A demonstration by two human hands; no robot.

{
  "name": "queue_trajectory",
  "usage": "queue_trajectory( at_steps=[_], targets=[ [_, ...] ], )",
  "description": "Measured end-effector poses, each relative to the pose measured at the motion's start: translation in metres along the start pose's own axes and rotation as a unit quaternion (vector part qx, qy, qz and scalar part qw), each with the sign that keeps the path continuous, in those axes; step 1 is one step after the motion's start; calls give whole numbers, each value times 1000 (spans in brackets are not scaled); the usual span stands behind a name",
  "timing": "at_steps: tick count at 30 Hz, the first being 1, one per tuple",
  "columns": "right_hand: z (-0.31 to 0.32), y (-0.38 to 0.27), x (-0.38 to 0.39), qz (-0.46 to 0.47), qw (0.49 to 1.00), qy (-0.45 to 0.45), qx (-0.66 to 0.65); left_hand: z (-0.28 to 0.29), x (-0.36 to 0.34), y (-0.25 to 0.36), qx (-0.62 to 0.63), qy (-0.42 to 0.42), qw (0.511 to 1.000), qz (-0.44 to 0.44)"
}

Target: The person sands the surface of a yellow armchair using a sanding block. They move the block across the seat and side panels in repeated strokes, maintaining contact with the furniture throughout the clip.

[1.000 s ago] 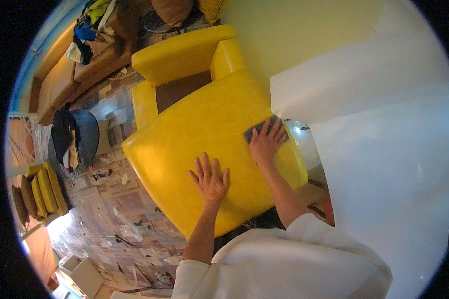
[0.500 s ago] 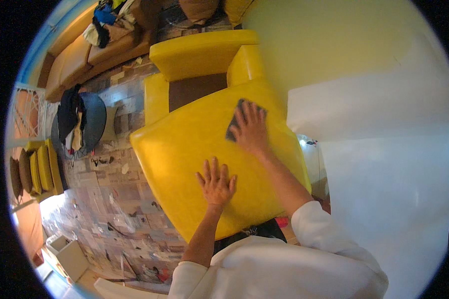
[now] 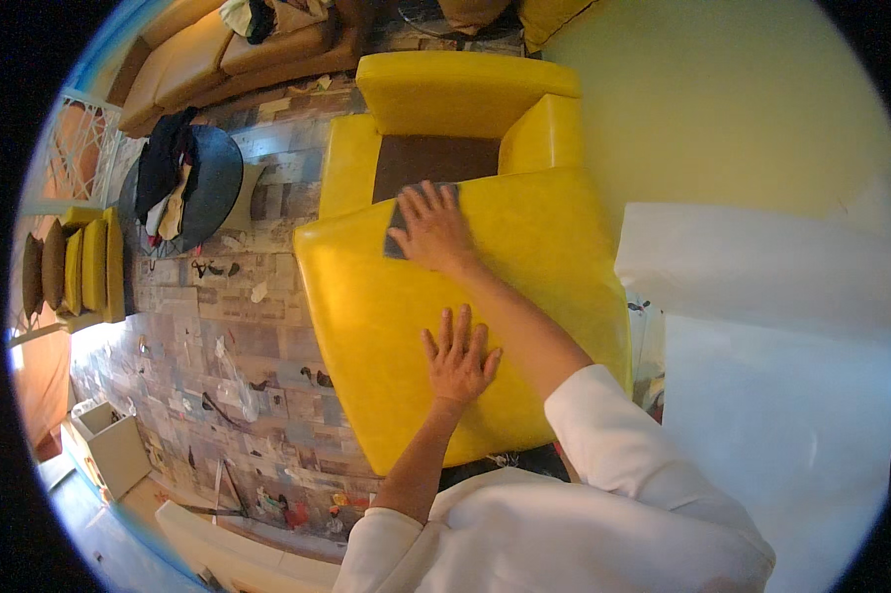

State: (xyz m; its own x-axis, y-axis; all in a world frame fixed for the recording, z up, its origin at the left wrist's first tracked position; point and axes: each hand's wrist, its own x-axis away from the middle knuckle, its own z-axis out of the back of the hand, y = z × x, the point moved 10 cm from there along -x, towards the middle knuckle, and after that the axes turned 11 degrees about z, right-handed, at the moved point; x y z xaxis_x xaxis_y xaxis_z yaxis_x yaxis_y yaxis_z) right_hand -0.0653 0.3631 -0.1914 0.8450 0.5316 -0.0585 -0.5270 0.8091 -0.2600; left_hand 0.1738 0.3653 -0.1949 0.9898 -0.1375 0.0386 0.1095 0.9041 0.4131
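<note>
Cushion (image 3: 534, 287) before an armchair (image 3: 465, 89), dark pad (image 3: 394, 217) near its far edge

Broad, smooth and yellow, the cushion catches a soft shine along its left side. In this view its far edge overlaps the yellow armchair, whose seat area shows brown. Around them spreads a patchwork floor (image 3: 292, 321) in browns and greys, littered with small scraps. Toward the upper left, a tan sofa (image 3: 188, 74) carries some clothes; nearer are a dark round stand (image 3: 223, 183) draped with more clothes and a mustard chair (image 3: 114, 262) lined with pillows (image 3: 92, 267). A white sheet (image 3: 742, 247) fills much of the right side.

The left hand (image 3: 460, 366) lies palm down on the cushion, fingers straight and spread, its grip wide. The right arm (image 3: 524, 316), in a white sleeve (image 3: 613, 425), slants forward and leftward. The right hand (image 3: 437, 232) lies over the dark pad, fingers fanned, thumb out to the left; I cannot tell whether that grip closes on the pad's rim.
</note>
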Motion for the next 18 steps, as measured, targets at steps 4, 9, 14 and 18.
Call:
queue_trajectory(
  at_steps=[4, 9, 14, 18],
  targets=[
    [-10, -16, -6, 38, 998, -37, -22, -1, 0, -3, 17, -13, 1000, 7],
    [26, 80, 43, -73, 997, 4, 24, 8, -2, 0, 48, 13, 999, 8],
    [40, 154, 87, -187, 970, 65, 141, 15, 1, -12, 84, 18, 996, 16],
    [7, 114, 62, -180, 974, 33, 134, 25, 10, -33, 106, 51, 992, 38]
  ],
)
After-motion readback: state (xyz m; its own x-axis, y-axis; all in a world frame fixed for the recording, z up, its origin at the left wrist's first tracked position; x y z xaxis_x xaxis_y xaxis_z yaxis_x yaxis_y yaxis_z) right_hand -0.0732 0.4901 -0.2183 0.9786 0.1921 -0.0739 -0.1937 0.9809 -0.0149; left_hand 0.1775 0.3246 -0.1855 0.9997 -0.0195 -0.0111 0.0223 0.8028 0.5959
